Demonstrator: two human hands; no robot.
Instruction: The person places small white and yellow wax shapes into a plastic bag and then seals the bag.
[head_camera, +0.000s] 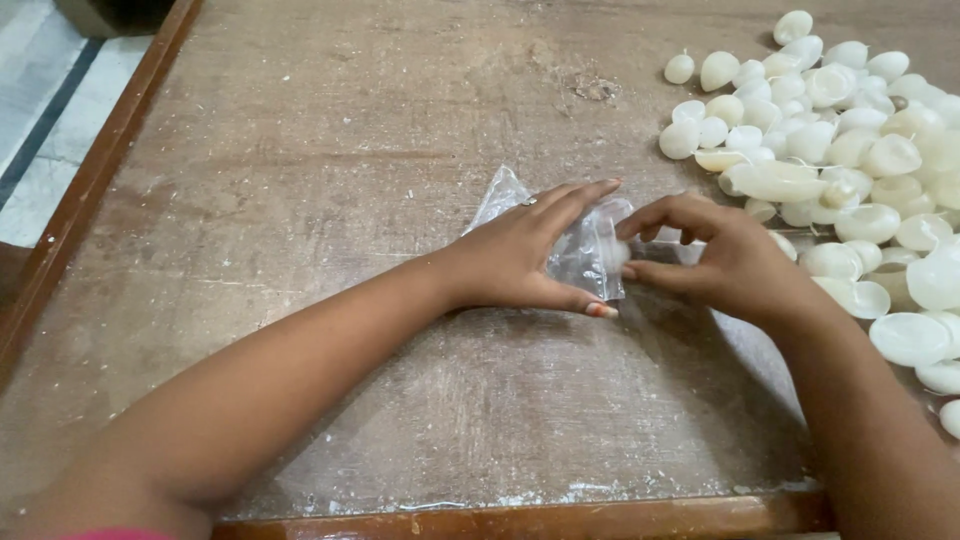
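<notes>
My left hand (525, 250) holds a small clear plastic bag (585, 245) that lies on the wooden table, fingers on top and thumb below its mouth. Close beside it, my right hand (720, 255) pinches a small white candle (613, 252) at the bag's open end. The candle is partly inside the plastic and blurred. A ring shows on a finger of my left hand.
A large heap of white dome-shaped wax candles (850, 170) covers the table's right side, reaching my right wrist. The worn brown table (330, 150) has a raised wooden rim (520, 520) at the front and left. Tiled floor (40, 100) lies beyond the left edge.
</notes>
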